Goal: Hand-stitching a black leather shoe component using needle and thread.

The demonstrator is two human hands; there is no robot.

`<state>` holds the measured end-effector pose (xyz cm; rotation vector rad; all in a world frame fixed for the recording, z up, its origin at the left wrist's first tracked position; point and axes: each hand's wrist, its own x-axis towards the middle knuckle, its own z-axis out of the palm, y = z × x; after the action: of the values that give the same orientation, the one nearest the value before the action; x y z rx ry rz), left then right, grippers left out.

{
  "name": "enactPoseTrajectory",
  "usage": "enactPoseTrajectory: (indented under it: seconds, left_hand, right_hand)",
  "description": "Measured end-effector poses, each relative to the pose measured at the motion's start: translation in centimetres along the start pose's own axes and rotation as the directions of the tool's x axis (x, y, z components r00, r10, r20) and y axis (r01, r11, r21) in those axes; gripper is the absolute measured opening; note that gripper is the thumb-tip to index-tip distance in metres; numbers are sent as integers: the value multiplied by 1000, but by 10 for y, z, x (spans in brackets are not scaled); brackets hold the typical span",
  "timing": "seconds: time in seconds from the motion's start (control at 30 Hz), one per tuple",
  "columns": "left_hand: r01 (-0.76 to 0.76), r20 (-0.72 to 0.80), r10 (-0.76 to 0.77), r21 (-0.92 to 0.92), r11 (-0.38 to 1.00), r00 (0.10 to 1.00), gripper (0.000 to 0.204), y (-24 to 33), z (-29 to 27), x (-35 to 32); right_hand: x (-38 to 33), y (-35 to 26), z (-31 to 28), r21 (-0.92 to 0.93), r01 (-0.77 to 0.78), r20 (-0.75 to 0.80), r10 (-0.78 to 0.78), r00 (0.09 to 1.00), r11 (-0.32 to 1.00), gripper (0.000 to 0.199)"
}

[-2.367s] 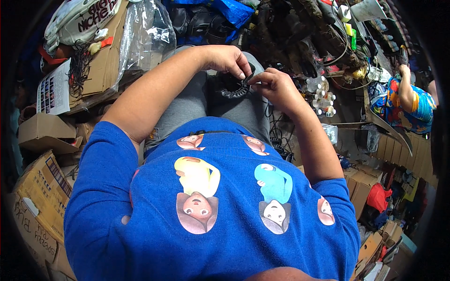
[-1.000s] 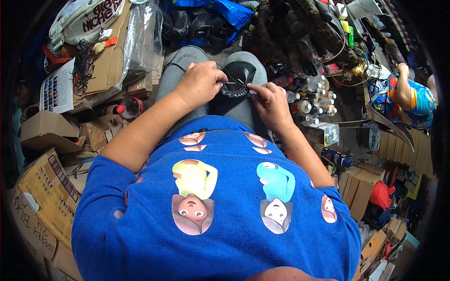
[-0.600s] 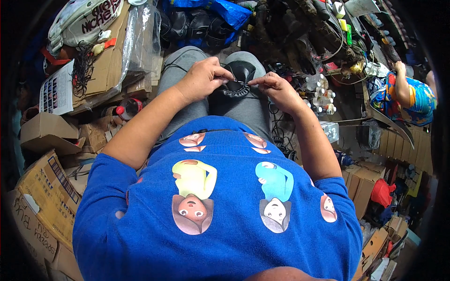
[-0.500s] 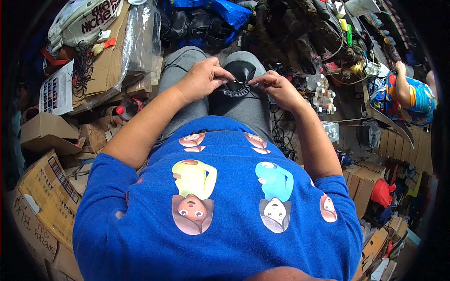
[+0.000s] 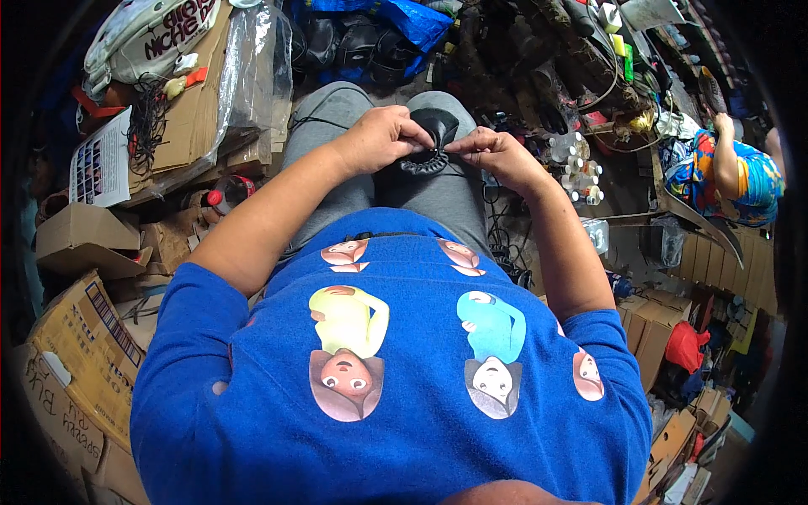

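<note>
I sit with my grey-trousered knees (image 5: 341, 114) in front of me. Over my lap, both hands grip a small black gathered piece of material (image 5: 431, 145) with a ruffled lower edge. My left hand (image 5: 383, 137) pinches its left side. My right hand (image 5: 492, 154) pinches its right edge with thumb and forefinger. A thin dark cord runs across my left thigh.
Cardboard boxes (image 5: 84, 244) and a clear plastic bag (image 5: 252, 59) crowd the left. Black goods and a blue bag (image 5: 412, 17) lie ahead. Small white bottles (image 5: 572, 164) stand at right. Another person in a colourful shirt (image 5: 732, 177) sits far right.
My hands have stayed together on the black piece over my lap, shifting it slightly toward my knees. Its ruffled edge now shows more below my fingers.
</note>
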<state>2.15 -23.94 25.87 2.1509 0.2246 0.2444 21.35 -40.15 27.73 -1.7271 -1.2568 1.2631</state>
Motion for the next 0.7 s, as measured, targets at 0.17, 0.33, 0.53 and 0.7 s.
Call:
enactPoseTrajectory:
  seconds: [0.17,0.33,0.53,0.7]
  left_hand:
    - [-66,43,60,139,988,997,23,13,-6,-3]
    - [246,55,-245,-400,883,968,25,2,5,-8]
    - [319,87,-310,-388,865,947,13,0,20,2]
    - [238,95,-219,-293,926,971,9,7,12,11]
  right_hand:
    - [-5,-4,5,76,-98,-10,99,995,992,28]
    - [-4,-6,11,255,-139,-32,152,988,957,30]
    - [2,-17,19,232,-171,-77,193,978,958,23]
    - [10,-10,12,125,-158,-84,169,982,980,14]
